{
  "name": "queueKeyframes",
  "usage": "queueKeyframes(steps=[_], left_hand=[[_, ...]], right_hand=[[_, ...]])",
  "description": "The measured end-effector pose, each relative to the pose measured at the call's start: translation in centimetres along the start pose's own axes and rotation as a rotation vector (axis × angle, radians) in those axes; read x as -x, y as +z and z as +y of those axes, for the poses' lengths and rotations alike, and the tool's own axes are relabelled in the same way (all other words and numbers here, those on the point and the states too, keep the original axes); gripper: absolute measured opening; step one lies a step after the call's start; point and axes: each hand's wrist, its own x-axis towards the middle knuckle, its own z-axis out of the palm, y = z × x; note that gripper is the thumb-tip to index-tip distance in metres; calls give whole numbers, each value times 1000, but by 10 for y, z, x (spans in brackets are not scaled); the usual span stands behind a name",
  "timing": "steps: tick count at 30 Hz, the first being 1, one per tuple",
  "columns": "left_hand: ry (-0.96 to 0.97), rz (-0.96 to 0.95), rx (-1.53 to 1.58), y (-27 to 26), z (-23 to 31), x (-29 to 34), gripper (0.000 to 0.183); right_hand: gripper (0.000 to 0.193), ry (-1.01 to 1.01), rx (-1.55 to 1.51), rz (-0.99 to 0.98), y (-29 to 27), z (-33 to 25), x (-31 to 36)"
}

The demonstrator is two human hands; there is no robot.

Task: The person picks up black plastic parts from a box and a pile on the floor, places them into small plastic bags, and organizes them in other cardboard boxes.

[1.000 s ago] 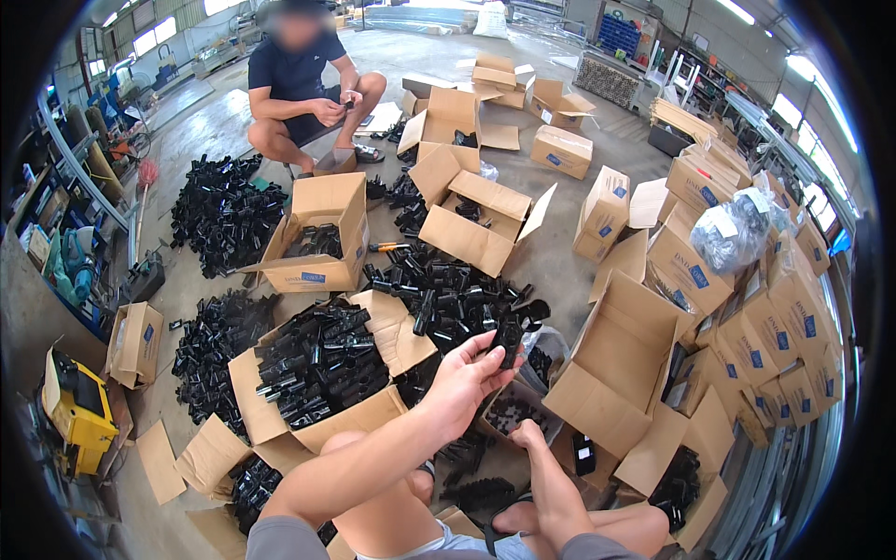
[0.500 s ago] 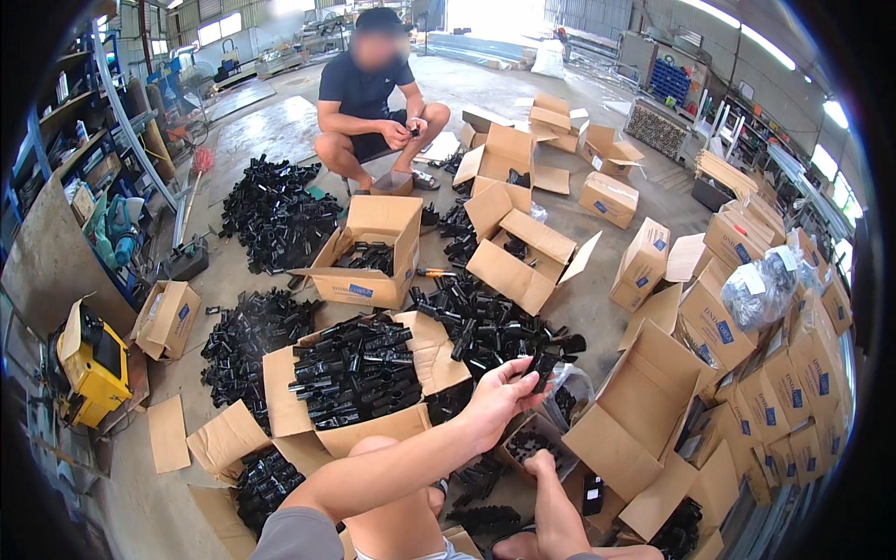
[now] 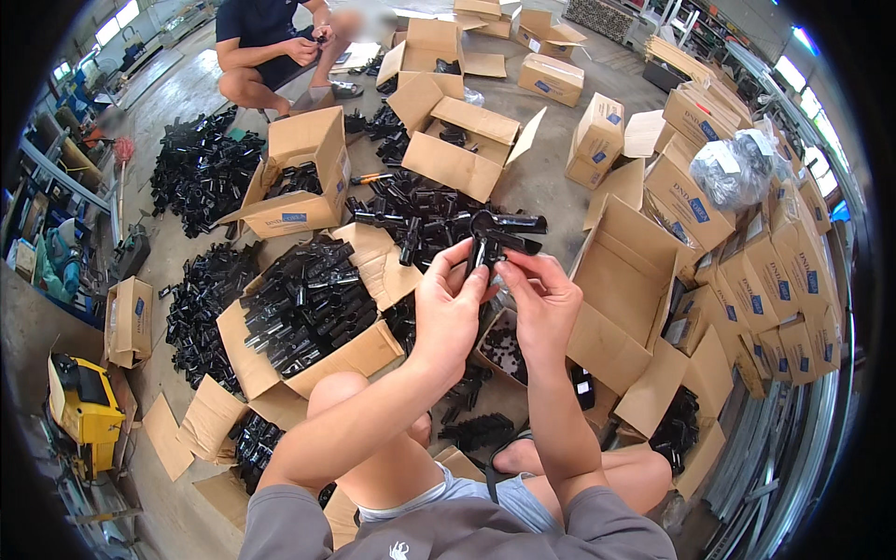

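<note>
My left hand (image 3: 446, 313) is closed around a black tubular bracket (image 3: 509, 226), held up in front of me with its channel-shaped arms pointing right. The fingertips of my right hand (image 3: 541, 303) pinch at the bracket's lower end, against the left thumb. Any small piece between those fingers is too hidden to make out. Under my hands sits a small carton of little black parts (image 3: 502, 347), partly covered by the right wrist. Beyond the bracket lies a heap of similar black brackets (image 3: 420, 201).
A carton packed with black brackets (image 3: 350, 362) stands left of my hands, an open carton (image 3: 621, 280) to the right. Loose black heaps (image 3: 201, 173) cover the floor at left. Cartons (image 3: 779, 289) are stacked far right. A co-worker (image 3: 266, 47) squats at the far left, handling something small.
My right hand has risen from the small carton to meet the left at the bracket. The left hand has shifted slightly left, and the view has tilted down and turned right.
</note>
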Motion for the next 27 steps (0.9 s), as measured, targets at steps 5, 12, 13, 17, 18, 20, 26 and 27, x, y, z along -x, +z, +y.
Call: queueKeyframes(steps=[5,12,13,17,18,20,26,27], left_hand=[[12,7,-30,-1,3,1,38],[64,15,-64,-7,3,0,37],[68,21,-60,-7,1,-1,37],[85,29,-80,-4,-3,-4,35],[94,29,-88,-4,-4,-5,35],[114,27,-95,-3,-7,-7,35],[163,43,-97,-4,-10,-10,35],[147,61,-75,-3,-9,-10,35]], right_hand=[[15,67,-24,83,13,18,2],[14,70,-132,87,26,19,5],[14,70,-132,78,25,20,4],[14,66,-68,106,24,26,3],[14,50,-56,108,24,26,3],[15,33,-45,106,25,28,3],[14,67,-86,136,27,34,3],[14,50,-92,132,27,34,3]])
